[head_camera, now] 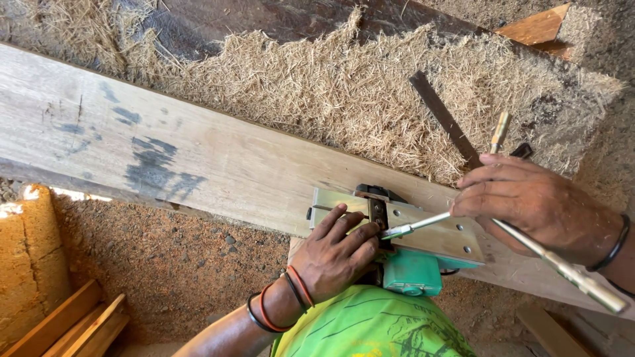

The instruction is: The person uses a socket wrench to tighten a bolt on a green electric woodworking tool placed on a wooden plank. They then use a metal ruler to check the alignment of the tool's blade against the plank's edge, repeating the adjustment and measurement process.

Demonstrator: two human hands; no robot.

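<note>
An electric planer (pixel 423 238) with a green body lies upside down on a long wooden plank (pixel 172 152), its metal sole facing up. My left hand (pixel 337 254) rests on the sole, fingers pressing next to the cutter slot. My right hand (pixel 529 201) holds a metal cross-shaped socket wrench (pixel 569 268). One arm of the wrench reaches left, with its tip at the cutter slot beside my left fingertips.
A thick heap of wood shavings (pixel 344 86) lies beyond the plank, with a dark flat metal strip (pixel 443 119) on it. Reddish dirt floor (pixel 172 271) is below, with wooden offcuts (pixel 73 327) at the bottom left and a clay block (pixel 30 251).
</note>
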